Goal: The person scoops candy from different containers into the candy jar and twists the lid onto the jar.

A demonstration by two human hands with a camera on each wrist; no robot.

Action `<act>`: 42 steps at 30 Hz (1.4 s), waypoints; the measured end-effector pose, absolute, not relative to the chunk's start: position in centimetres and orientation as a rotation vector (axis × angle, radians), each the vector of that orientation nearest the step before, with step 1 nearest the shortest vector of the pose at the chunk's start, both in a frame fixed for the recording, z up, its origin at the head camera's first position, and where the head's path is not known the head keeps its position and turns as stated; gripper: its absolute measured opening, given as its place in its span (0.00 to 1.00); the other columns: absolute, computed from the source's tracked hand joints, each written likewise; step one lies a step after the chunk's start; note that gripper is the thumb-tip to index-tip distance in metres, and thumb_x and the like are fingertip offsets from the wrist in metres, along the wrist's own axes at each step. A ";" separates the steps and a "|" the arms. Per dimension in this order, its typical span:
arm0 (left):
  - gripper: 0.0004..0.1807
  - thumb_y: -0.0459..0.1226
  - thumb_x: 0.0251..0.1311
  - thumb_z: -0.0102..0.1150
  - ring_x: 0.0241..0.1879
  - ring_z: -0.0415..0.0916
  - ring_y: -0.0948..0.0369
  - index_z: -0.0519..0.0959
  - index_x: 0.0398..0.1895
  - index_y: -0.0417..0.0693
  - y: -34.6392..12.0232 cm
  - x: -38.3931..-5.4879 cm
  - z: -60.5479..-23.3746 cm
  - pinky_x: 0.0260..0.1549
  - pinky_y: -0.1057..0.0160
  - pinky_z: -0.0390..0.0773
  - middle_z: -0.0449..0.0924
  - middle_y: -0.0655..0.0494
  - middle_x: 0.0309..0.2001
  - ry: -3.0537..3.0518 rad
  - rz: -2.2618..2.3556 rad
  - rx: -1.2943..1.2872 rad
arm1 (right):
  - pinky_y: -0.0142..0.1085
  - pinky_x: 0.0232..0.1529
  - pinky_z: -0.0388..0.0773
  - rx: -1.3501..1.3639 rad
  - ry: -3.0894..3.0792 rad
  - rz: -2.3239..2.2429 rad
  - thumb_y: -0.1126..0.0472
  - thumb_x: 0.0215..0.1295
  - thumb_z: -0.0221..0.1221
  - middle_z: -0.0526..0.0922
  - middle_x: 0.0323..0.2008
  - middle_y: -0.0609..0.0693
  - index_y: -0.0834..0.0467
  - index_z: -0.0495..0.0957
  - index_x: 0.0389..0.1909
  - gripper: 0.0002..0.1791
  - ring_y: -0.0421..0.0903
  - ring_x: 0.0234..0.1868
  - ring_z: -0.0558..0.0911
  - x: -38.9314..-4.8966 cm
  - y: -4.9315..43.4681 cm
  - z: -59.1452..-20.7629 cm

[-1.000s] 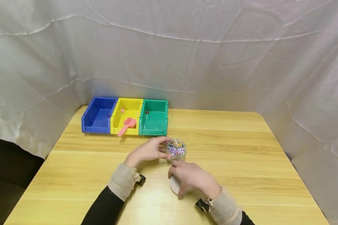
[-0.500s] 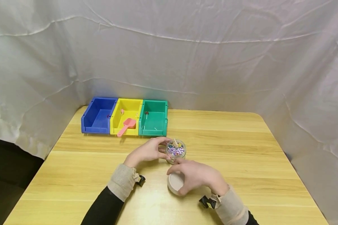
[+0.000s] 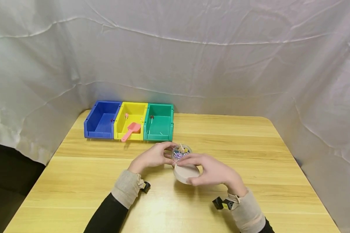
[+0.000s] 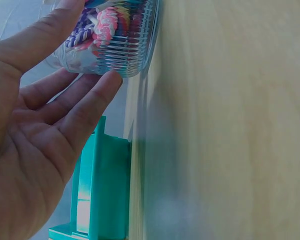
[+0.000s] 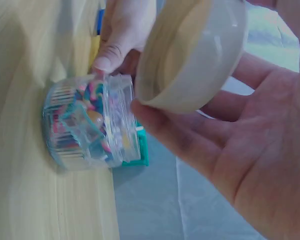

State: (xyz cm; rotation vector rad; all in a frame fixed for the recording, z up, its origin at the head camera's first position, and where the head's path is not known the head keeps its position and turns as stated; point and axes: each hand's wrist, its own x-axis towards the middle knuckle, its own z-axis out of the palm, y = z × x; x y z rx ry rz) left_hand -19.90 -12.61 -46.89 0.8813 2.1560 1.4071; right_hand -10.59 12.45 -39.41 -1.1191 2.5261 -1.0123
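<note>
A clear ribbed jar (image 5: 65, 145) stands upright on the table, filled with small striped and colourful candy-like pieces. My left hand (image 3: 151, 157) grips its side, thumb at the near side and fingers around the far side. In the left wrist view, pink and purple twisted pieces (image 4: 106, 27) show through the jar wall. My right hand (image 3: 214, 170) holds a round whitish lid (image 3: 186, 174) by its edge, raised and tilted beside the jar's mouth. The lid's hollow underside (image 5: 182, 45) faces the jar in the right wrist view.
At the back left stand a blue bin (image 3: 99, 133), a yellow bin (image 3: 134, 104) and a green bin (image 3: 160, 137), side by side. A pink scoop (image 3: 131, 130) lies over the yellow bin's front edge. Small lollipop-like pieces lie in the bins. Grey cloth (image 3: 192, 58) hangs behind the table.
My right hand has lifted the lid off the table and brought it up and forward to the near edge of the jar. The left hand and jar have stayed in place.
</note>
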 end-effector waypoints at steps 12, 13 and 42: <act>0.40 0.30 0.54 0.78 0.61 0.80 0.48 0.71 0.71 0.37 -12.6 -19.9 -46.9 0.54 0.63 0.82 0.77 0.42 0.65 2.151 1.424 0.886 | 0.56 0.66 0.72 -0.917 2.750 -1.478 0.61 0.69 0.67 0.73 0.72 0.55 0.55 0.79 0.67 0.26 0.57 0.71 0.73 -12.0 12.3 -40.6; 0.40 0.30 0.54 0.78 0.61 0.80 0.48 0.71 0.71 0.37 -12.6 -19.9 -46.9 0.54 0.62 0.82 0.77 0.42 0.65 2.155 1.419 0.887 | 0.57 0.67 0.71 -0.861 2.781 -1.517 0.61 0.70 0.67 0.72 0.73 0.55 0.56 0.78 0.68 0.26 0.57 0.72 0.72 -12.2 12.1 -40.9; 0.37 0.32 0.56 0.78 0.60 0.80 0.50 0.72 0.68 0.36 -12.6 -20.0 -47.2 0.55 0.64 0.81 0.79 0.44 0.61 2.154 1.417 0.890 | 0.64 0.67 0.67 -0.691 2.917 -1.151 0.48 0.72 0.65 0.69 0.75 0.58 0.55 0.77 0.70 0.29 0.62 0.73 0.67 -13.8 10.4 -44.7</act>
